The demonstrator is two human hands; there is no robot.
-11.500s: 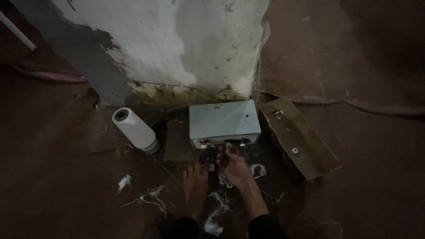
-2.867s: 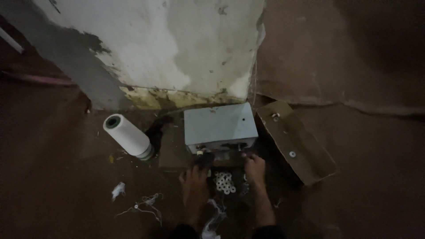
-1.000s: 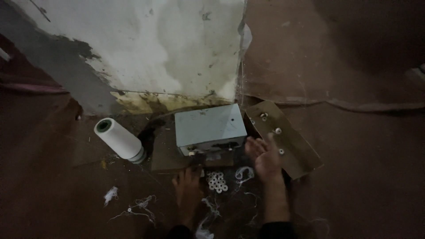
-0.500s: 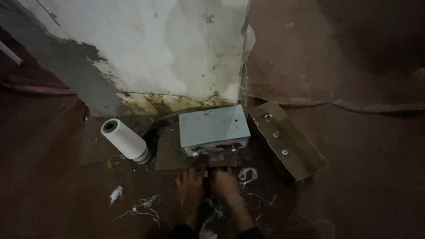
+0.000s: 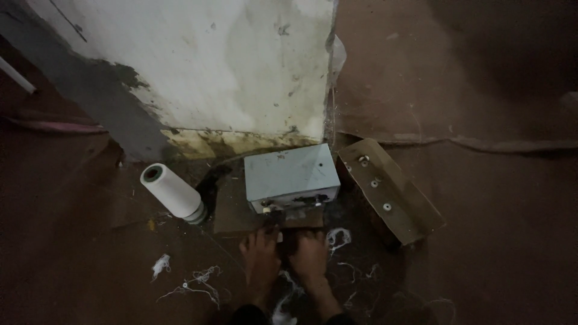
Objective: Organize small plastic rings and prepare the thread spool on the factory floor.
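A small pale grey box-shaped machine (image 5: 290,176) stands on the floor against a stained white wall. My left hand (image 5: 260,257) and my right hand (image 5: 309,254) rest side by side on the floor just in front of it, palms down, fingers toward its front edge. The dim light hides what lies under the hands, and I cannot tell if either one grips anything. A white thread cone (image 5: 174,192) lies tilted to the left of the machine. A cardboard board (image 5: 389,191) with three small white bobbins on it lies to the right.
White thread scraps (image 5: 192,284) are scattered on the dark floor at the left and around the hands. A loop of white thread (image 5: 338,238) lies right of my right hand. A grey wall strip (image 5: 90,90) runs down at the left.
My right hand reached out to the cardboard board a second ago, then came back beside my left hand in front of the machine. The small white bobbins seen between the hands are now covered.
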